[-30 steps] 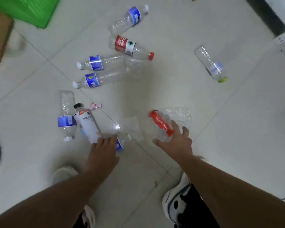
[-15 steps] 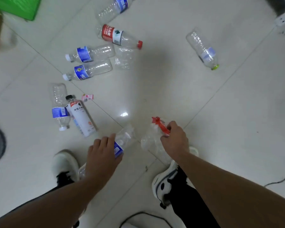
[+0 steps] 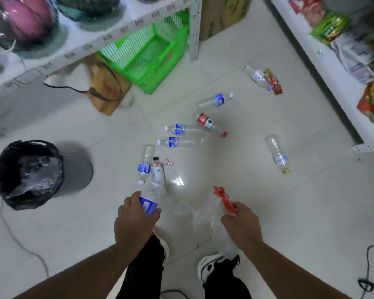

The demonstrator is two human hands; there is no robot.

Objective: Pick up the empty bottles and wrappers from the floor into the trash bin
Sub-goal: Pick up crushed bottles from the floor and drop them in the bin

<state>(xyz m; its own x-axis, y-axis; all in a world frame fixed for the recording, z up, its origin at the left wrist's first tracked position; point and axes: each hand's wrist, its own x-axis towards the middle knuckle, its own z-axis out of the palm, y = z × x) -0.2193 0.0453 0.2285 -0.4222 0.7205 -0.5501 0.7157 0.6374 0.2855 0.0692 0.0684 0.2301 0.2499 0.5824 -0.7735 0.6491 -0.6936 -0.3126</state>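
Observation:
My left hand [image 3: 134, 223] grips a clear bottle with a blue label [image 3: 149, 202], held above the floor. My right hand [image 3: 241, 225] holds a clear plastic wrapper with a red strip [image 3: 221, 203]. The trash bin [image 3: 30, 173], lined with a black bag, stands on the floor to the left. Several empty bottles lie on the white tiles ahead: a white-labelled one [image 3: 158, 171], blue-labelled ones [image 3: 177, 141] [image 3: 216, 100], a red-labelled one [image 3: 209, 124], and a green-capped one [image 3: 277, 154]. A red snack wrapper [image 3: 273, 82] lies beside a far bottle [image 3: 256, 76].
A green plastic crate [image 3: 151, 55] and a brown bag [image 3: 108, 91] sit under a white shelf [image 3: 95, 39] at the back left. A second stocked shelf [image 3: 341, 61] runs along the right. Cables [image 3: 20, 244] trail on the floor at left and right. My feet [image 3: 209, 266] stand below.
Both hands have lifted the bottle and wrapper off the floor. My view has risen and pulled back, bringing the bin, crate and shelves into sight.

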